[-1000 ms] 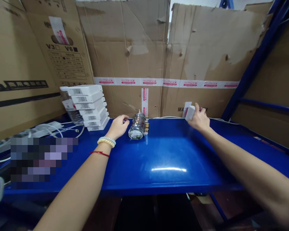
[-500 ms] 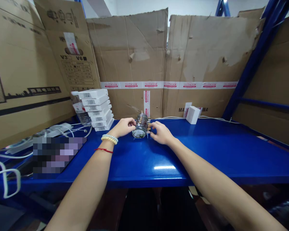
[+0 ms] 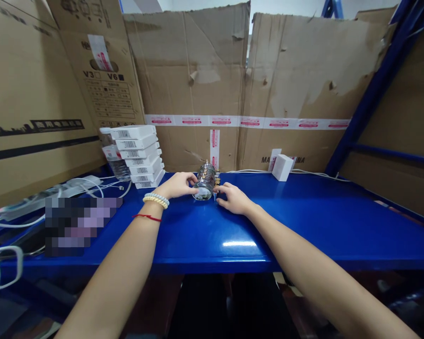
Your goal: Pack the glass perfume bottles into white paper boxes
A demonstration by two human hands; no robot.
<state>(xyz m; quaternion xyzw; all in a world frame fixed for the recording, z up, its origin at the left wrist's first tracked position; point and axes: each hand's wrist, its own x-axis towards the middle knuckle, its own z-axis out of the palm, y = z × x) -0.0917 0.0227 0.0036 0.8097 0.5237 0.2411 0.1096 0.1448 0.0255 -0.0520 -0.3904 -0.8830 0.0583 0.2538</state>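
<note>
A clear ribbed glass jar (image 3: 204, 182) lies on its side on the blue shelf, its round end towards me. Shiny metallic bits show through the glass, too small to name. My left hand (image 3: 179, 184) is at the jar's left side, fingers curled and thumb against the glass. Along the jar's right side runs a row of small gold and silver pieces (image 3: 217, 180). My right hand (image 3: 232, 197) has its thumb and forefinger around the nearest piece, a small shiny one mostly hidden by the fingertips.
A stack of white boxes (image 3: 141, 157) stands left, before a plastic bottle (image 3: 116, 162). White cables and a power strip (image 3: 67, 190) lie further left, near a blurred-out flat object (image 3: 83, 226). One white box (image 3: 282, 168) stands back right. Cardboard (image 3: 194, 94) walls the back.
My right fingers have come in closer to the nearest small piece beside the jar. My left hand stays at the jar. The whole view has shifted slightly.
</note>
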